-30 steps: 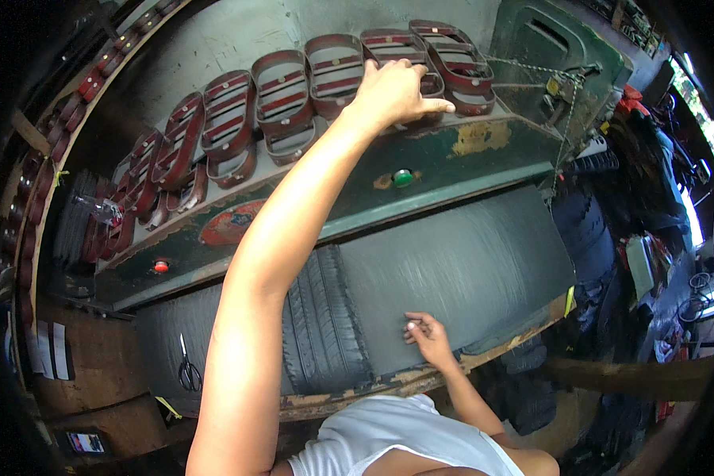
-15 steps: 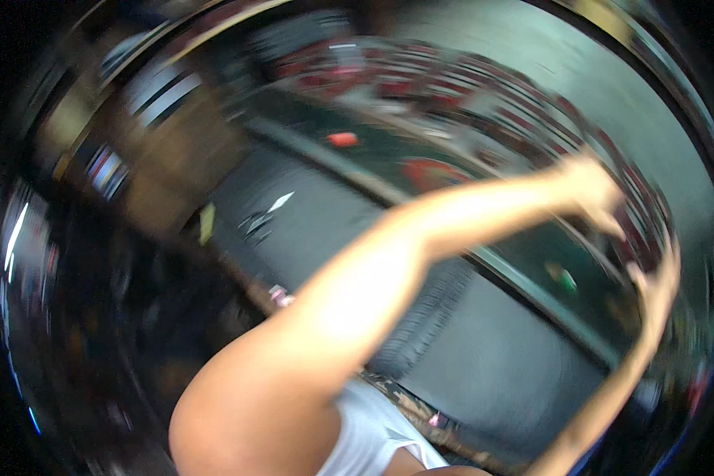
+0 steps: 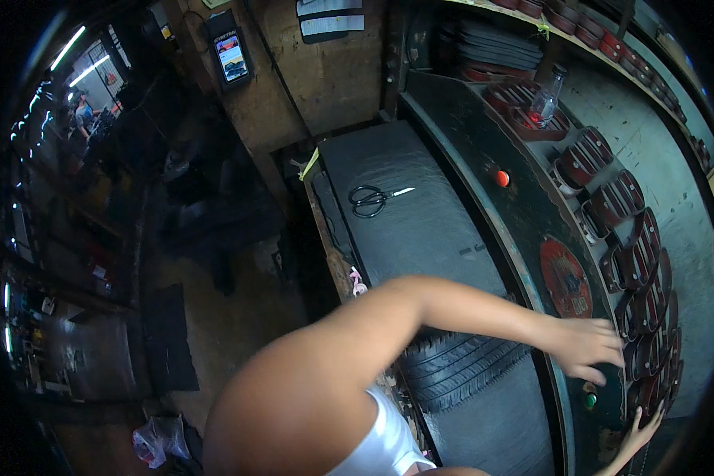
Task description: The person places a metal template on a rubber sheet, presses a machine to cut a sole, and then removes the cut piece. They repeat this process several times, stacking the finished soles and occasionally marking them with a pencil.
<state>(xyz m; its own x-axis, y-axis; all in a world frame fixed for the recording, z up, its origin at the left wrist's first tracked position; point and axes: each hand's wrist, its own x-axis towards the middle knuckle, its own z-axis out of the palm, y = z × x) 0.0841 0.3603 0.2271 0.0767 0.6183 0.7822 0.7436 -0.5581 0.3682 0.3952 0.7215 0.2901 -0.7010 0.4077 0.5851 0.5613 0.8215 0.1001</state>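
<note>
My left hand point(image 3: 587, 347) is over the dark green panel point(image 3: 523, 246), its fingers stretched toward a row of dark red slotted pieces point(image 3: 642, 250), with nothing in it. Just below it, a green button point(image 3: 589, 399) sits on the panel. Farther right and nearer, my right hand point(image 3: 641, 433) has its fingers spread against the lowest of the red pieces; whether it touches them is hard to tell. Beneath my left arm lies a black ribbed tread strip point(image 3: 460, 373) on the flat black bed point(image 3: 428, 214), partly hidden by the arm.
Black-handled scissors point(image 3: 377, 200) rest on the far part of the bed. An orange-red button point(image 3: 502, 178) and a round red emblem point(image 3: 566, 278) are on the panel. Beyond stands a glass bottle point(image 3: 547, 99). A phone point(image 3: 230, 57) hangs on the wooden board; a plastic bag point(image 3: 160, 440) lies at lower left.
The view has swung round and become sharper. Both hands sit lower in it, still close to the red pieces; the left is now above the green button.
</note>
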